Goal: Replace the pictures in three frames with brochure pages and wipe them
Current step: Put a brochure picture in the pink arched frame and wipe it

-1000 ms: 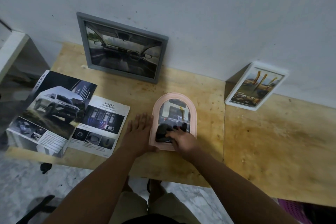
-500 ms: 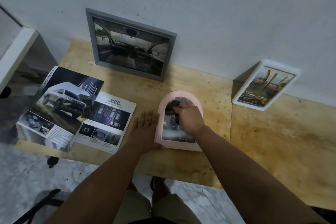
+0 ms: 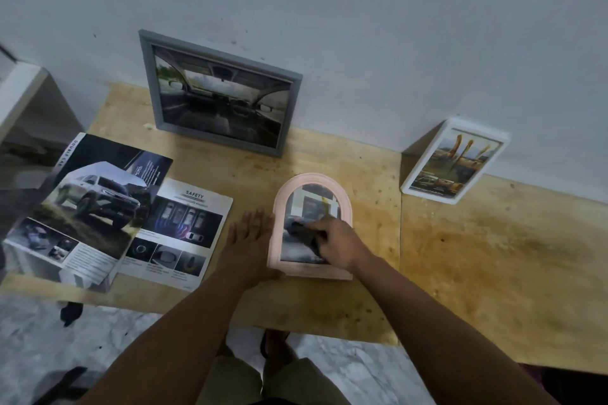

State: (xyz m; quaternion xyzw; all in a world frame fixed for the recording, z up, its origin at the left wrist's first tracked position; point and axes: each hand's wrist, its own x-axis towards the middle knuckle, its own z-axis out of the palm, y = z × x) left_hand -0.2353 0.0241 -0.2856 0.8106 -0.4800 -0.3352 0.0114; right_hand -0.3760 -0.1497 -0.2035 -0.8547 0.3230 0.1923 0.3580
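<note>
Item: pink arched frame [image 3: 312, 227], flat on the table [image 3: 460, 256] near its front edge, brochure page inside. Right hand [image 3: 339, 245]: grip clamped on a dark cloth [image 3: 304, 237] over the glass. Left hand [image 3: 248, 240]: fingers straight, bracing the frame's left side. Grey frame [image 3: 220, 92] and white frame [image 3: 455, 161] lean on the wall. Risk: hard wiping could slide the frame off the edge.

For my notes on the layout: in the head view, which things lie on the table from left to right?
Car brochure → safety page → left hand → pink arched frame → white frame. The grey frame's place overlaps, so I omit it.
</note>
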